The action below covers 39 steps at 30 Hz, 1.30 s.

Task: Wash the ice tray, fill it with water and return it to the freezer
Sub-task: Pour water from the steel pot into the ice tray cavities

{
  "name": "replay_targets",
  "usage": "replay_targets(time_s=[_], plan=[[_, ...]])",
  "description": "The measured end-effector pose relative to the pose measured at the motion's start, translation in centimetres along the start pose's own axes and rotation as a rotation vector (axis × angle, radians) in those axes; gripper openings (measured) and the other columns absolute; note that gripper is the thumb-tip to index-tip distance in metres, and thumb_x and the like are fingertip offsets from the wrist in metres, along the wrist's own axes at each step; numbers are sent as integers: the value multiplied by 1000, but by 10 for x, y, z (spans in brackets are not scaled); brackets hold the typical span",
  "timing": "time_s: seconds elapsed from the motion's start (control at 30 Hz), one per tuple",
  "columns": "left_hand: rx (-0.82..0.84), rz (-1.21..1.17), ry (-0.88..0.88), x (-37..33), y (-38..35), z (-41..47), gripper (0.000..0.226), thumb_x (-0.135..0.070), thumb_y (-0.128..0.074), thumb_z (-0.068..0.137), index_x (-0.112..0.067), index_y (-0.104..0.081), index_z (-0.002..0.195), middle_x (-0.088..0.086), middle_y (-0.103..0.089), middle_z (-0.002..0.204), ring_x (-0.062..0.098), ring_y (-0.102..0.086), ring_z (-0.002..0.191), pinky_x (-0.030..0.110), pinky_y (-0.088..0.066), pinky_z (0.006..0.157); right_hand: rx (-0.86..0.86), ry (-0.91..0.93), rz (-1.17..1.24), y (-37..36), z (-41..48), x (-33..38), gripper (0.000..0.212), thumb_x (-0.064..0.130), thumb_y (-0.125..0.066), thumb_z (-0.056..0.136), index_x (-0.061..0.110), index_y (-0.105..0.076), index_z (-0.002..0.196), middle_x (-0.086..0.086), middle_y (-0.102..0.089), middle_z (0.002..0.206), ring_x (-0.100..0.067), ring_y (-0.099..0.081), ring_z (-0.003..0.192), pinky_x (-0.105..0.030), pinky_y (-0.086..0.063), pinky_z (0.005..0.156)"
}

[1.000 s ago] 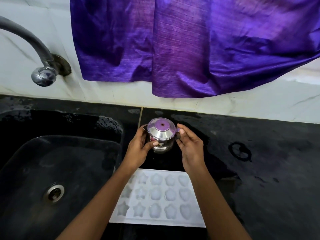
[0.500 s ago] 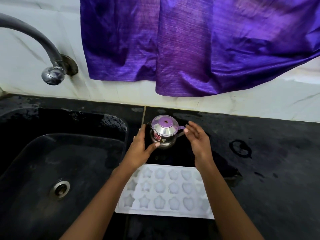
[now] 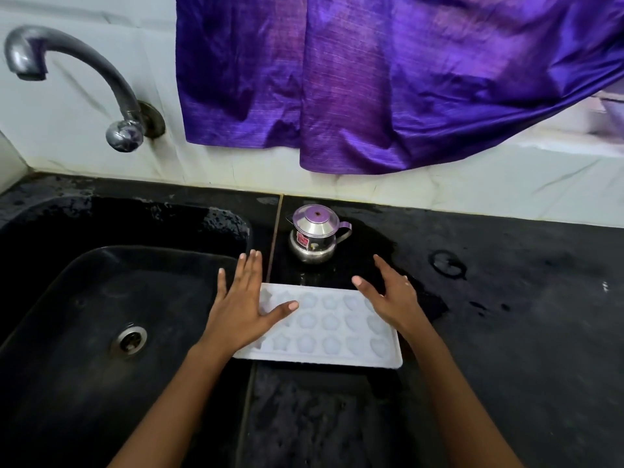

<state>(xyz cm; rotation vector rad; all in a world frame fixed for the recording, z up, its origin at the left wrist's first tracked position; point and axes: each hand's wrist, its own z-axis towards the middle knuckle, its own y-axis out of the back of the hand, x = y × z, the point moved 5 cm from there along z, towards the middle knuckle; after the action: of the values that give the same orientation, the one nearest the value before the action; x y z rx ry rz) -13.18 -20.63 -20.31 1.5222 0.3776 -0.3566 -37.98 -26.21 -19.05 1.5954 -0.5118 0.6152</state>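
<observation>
A black stone counter point(image 3: 526, 359) fills the lower view, polished and speckled, with wet film and droplets across it. A basin of the same dark material, the sink point(image 3: 67, 298), is set into its left half; it is rectangular with rounded corners and smooth sloping walls. A purple cloth point(image 3: 388, 79) hangs above in loose folds, woven with a silky sheen, over a white veined wall point(image 3: 472, 197). A curved grey metal tap point(image 3: 101, 72) arches out of that wall over the sink, with a round knob at its base.

The ice tray point(image 3: 332, 327) lies flat on the counter just right of the sink, its left end at the sink's rim. It is white plastic, a rectangle with rounded corners, moulded in three rows of star, flower and heart hollows. Whether the hollows hold water is hard to say from this angle.

The left hand point(image 3: 241, 309) is spread flat over the tray's left end, fingers straight and thumb reaching across the hollows, grasping nothing. The right hand point(image 3: 391, 295) is likewise released, fingers extended over the tray's right end.

Beyond the tray stands a small, rounded steel pot point(image 3: 314, 236), shiny, with a side handle and a domed purple-tinted lid. A round steel drain point(image 3: 130, 340) sits in the sink floor.
</observation>
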Motion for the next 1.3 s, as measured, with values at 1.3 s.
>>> replay_targets(time_s=[1.3], plan=[[19,-267,-39,27,-14,-69,130,-88,-50,49,-29,6,151,-18,10,153,0,28,137,33,24,109,20,42,-196,-24,-85,-14,134,73,-71,50,21,3,149,4,1,159,-14,10,145,-44,18,112]])
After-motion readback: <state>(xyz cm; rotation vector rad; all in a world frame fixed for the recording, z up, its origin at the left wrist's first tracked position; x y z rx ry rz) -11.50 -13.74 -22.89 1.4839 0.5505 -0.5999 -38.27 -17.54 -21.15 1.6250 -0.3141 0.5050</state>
